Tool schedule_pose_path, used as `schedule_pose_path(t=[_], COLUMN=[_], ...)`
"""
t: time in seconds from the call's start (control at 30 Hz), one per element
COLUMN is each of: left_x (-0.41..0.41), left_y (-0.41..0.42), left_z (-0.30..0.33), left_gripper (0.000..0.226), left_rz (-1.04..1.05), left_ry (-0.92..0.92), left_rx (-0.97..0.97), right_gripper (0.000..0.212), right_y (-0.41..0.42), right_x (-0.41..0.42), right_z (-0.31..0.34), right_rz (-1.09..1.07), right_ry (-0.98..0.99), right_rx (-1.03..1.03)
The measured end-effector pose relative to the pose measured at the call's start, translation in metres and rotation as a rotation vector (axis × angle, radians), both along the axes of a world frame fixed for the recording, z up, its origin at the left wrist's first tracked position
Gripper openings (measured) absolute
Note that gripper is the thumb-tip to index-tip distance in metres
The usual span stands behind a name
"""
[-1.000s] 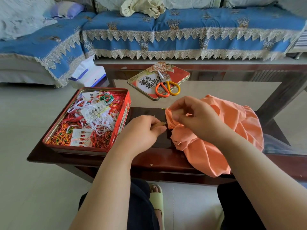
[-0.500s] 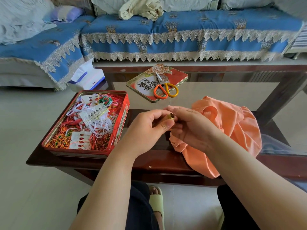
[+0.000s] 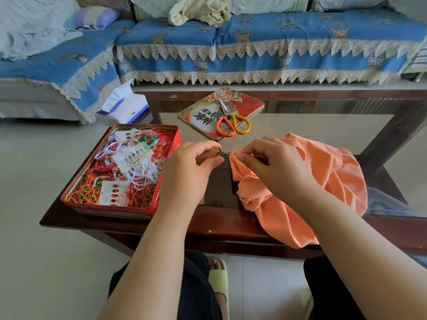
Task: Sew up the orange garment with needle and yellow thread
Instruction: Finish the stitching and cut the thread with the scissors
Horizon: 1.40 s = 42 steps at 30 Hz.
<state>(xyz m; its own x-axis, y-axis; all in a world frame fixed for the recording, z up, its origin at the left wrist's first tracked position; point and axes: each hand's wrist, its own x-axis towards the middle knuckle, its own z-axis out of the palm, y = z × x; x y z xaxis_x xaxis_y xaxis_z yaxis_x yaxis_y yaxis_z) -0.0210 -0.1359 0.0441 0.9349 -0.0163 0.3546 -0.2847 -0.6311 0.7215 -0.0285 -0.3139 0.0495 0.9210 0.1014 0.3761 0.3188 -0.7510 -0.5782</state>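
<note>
Head view. Orange garment (image 3: 323,181): bunched on the table's (image 3: 231,222) near edge, under your right hand (image 3: 275,167), which pinches its left fold. Your left hand (image 3: 187,169): fingers curled, brass thimble (image 3: 216,150) on one, pinching the needle (image 3: 225,154) at the fold. Thread tin (image 3: 161,181): left.
</note>
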Motion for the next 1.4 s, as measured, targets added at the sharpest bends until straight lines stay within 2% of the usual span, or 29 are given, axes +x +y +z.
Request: schedule_pose_path(t=[0.37, 0.73, 1.03, 1.13, 1.2, 1.3, 1.4], left_x=[0.001, 0.001, -0.002, 0.000, 0.001, -0.001, -0.003], left_y=[-0.002, -0.003, -0.012, -0.014, -0.015, -0.017, -0.017], left_z=[-0.002, -0.005, -0.007, -0.010, -0.010, -0.007, -0.002], left_gripper=[0.027, 0.027, 0.025, 0.018, 0.016, 0.024, 0.036], left_rz=[-0.064, -0.061, -0.128, -0.153, -0.180, -0.234, -0.284], left_ry=[0.030, 0.102, 0.216, 0.256, 0.330, 0.463, 0.549], left_rx=[0.027, 0.044, -0.022, -0.056, -0.168, -0.368, -0.592], right_gripper=[0.017, 0.024, 0.014, 0.031, 0.035, 0.023, 0.008], right_y=[0.002, -0.001, 0.007, 0.009, 0.010, 0.010, 0.007], right_x=[0.001, 0.007, 0.006, 0.004, 0.002, 0.001, 0.003], right_z=[-0.005, -0.005, -0.013, -0.013, -0.012, -0.006, 0.003], right_rz=[0.054, 0.022, 0.127, 0.110, 0.117, 0.111, 0.004], right_ry=[-0.223, -0.261, -0.281, -0.239, -0.203, -0.171, -0.091], right_rx=[-0.128, -0.213, -0.247, -0.159, -0.053, 0.209, 0.528])
